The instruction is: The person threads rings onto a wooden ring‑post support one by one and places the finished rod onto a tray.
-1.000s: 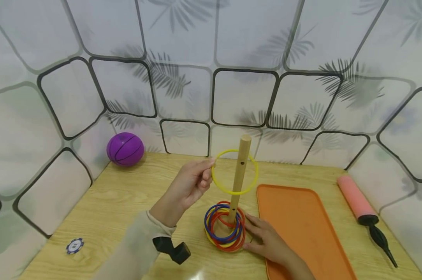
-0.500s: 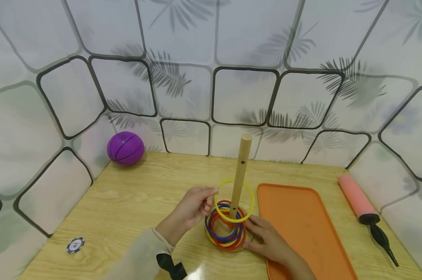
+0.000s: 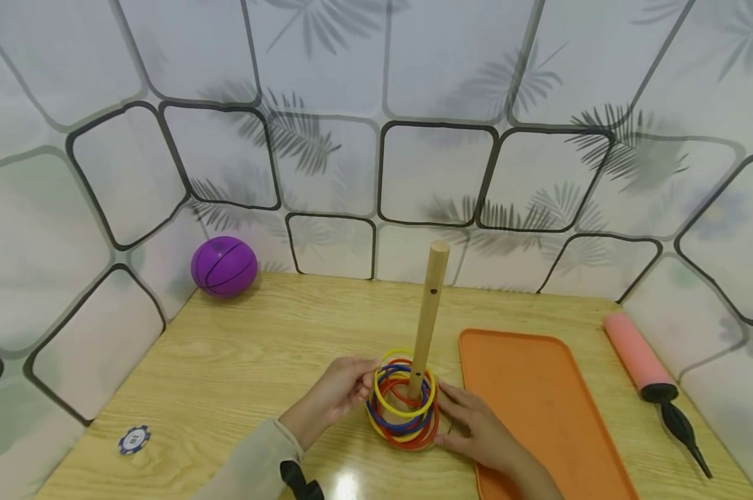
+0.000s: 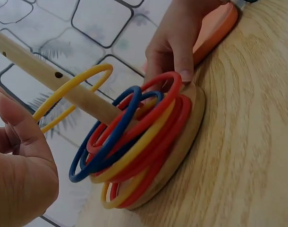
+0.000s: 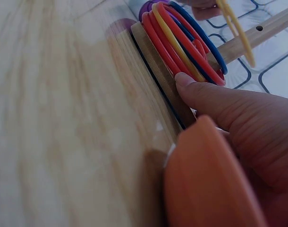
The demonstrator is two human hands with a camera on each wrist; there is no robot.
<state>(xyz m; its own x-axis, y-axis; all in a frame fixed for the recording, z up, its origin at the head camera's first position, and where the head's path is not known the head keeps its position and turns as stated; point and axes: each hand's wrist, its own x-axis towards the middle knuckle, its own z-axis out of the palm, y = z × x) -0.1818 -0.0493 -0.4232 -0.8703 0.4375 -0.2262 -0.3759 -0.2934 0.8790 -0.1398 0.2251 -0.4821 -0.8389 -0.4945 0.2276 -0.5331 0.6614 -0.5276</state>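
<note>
My left hand pinches a thin yellow ring by its left side, between thumb and fingers. The ring encircles the lower part of an upright wooden post, tilted and above the other rings. Several red, blue and yellow rings lie loosely stacked around the post's foot on a round wooden base. At the base's right edge, my right hand holds it, with the thumb on the near side and the fingers reaching to the far side, partly hidden by the rings in the left wrist view.
An orange tray lies right of the stand, under my right hand and forearm. Farther right is a pink hand pump with a black nozzle. A purple ball sits at the back left, and a poker chip at the front left.
My left hand has lowered the yellow ring along the post, from near its top down to just over the stacked rings. My right hand has stayed in place at the base.
</note>
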